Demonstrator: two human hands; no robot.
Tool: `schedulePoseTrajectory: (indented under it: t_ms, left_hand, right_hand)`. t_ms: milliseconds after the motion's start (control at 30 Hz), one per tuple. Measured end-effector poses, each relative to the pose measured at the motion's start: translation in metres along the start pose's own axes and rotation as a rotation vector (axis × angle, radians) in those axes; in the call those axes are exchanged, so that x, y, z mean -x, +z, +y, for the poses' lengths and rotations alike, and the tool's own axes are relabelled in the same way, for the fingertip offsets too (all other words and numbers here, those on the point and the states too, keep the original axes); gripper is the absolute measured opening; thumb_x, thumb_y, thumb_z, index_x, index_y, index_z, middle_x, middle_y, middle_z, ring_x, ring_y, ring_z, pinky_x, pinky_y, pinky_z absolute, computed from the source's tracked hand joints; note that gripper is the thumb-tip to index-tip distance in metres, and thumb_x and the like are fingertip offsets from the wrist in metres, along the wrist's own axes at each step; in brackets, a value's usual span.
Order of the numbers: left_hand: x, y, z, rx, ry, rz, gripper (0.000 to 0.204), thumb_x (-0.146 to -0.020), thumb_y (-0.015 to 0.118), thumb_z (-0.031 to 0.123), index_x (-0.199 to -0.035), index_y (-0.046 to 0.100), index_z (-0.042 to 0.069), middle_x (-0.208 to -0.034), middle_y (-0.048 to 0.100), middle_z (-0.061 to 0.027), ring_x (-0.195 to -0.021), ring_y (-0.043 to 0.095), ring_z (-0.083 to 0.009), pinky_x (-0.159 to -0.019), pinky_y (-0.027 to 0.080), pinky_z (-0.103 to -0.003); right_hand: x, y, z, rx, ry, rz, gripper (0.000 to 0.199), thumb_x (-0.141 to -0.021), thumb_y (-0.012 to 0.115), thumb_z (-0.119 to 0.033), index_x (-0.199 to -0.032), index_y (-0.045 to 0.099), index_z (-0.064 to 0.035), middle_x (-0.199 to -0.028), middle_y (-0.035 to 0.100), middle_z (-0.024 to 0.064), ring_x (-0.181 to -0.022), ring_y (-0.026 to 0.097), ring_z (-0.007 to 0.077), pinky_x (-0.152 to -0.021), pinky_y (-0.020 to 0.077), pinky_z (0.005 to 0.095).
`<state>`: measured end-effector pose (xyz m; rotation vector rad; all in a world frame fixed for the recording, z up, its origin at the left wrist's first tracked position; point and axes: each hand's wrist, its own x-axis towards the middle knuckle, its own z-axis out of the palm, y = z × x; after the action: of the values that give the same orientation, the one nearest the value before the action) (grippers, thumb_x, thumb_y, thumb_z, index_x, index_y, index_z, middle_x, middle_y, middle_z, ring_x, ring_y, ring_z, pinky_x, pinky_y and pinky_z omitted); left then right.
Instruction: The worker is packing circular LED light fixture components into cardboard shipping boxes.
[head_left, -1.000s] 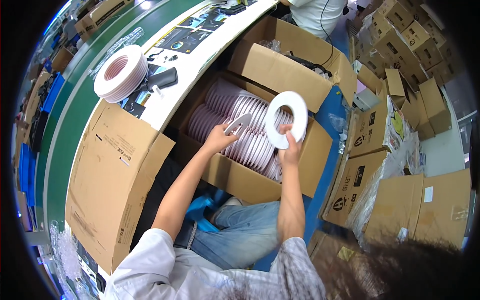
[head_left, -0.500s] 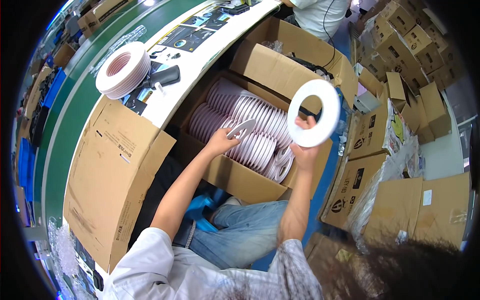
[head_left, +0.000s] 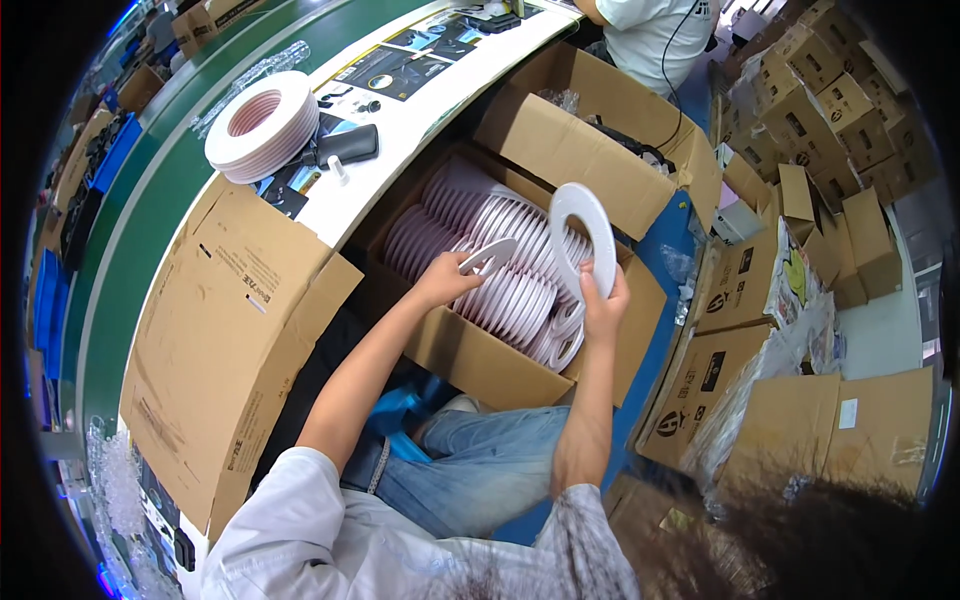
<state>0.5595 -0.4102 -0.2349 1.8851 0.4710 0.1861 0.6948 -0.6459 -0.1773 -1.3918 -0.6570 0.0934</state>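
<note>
- Two hands work over the open cardboard box (head_left: 470, 360), which sits on the floor just beside the white table (head_left: 420, 110).
- Right hand (head_left: 603, 305): grip clamped on the lower edge of a white ring (head_left: 583, 240), held upright above the box's right half.
- Left hand (head_left: 445, 280): grip closed on a thinner white ring piece (head_left: 488, 257), just above the rings in the box.
- Box interior: rows of white rings (head_left: 470, 225) standing on edge.
- Stack of white rings (head_left: 262, 125) lies on the table, well apart from the box, with a black tool (head_left: 345, 147) just beside it.
</note>
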Motion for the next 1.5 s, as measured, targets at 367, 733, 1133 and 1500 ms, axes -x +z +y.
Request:
schedulePoseTrajectory:
  t_ms: [367,733,1133,1500]
  left_hand:
    - [-0.003,-0.001,0.017,-0.085,-0.014,-0.001,0.032,-0.072,0.069,0.02,-0.096,0.067,-0.001,-0.074,0.065,-0.0128,-0.07,0.064,-0.0206,-0.069,0.049,-0.032]
    - [-0.04,0.001,0.041,-0.381,0.101,-0.009,0.024,-0.065,0.07,0.019,-0.081,0.07,0.001,-0.072,0.066,-0.0209,-0.072,0.066,-0.0353,-0.068,0.052,-0.041]
    - [-0.039,-0.007,0.04,-0.292,0.028,-0.071,0.026,-0.066,0.07,0.023,-0.082,0.071,0.002,-0.076,0.066,-0.0205,-0.074,0.066,-0.0357,-0.073,0.052,-0.04]
    - [-0.019,-0.016,0.11,-0.363,0.8,0.575,0.023,-0.069,0.072,0.005,-0.09,0.063,0.003,-0.077,0.064,-0.016,-0.073,0.064,-0.035,-0.066,0.05,-0.038]
  right_hand:
    - [-0.006,0.007,0.031,0.061,0.53,0.293,0.026,-0.084,0.063,-0.013,-0.103,0.059,0.0041,-0.079,0.056,0.0033,-0.069,0.055,0.012,-0.065,0.0485,0.0275]
    - [0.003,0.014,0.032,0.674,0.003,-0.204,0.016,-0.071,0.058,-0.01,-0.081,0.058,0.0023,-0.071,0.062,0.0197,-0.061,0.06,0.0337,-0.058,0.045,0.0415]
    - [0.011,0.034,0.033,0.741,-0.02,0.356,0.018,-0.074,0.059,-0.011,-0.083,0.065,0.0029,-0.068,0.063,0.0187,-0.065,0.063,0.0275,-0.064,0.0483,0.0373]
    - [0.014,0.023,0.066,0.594,0.568,-0.239,0.02,-0.077,0.062,-0.017,-0.084,0.067,0.0016,-0.067,0.064,0.0139,-0.059,0.063,0.0188,-0.057,0.0479,0.0331]
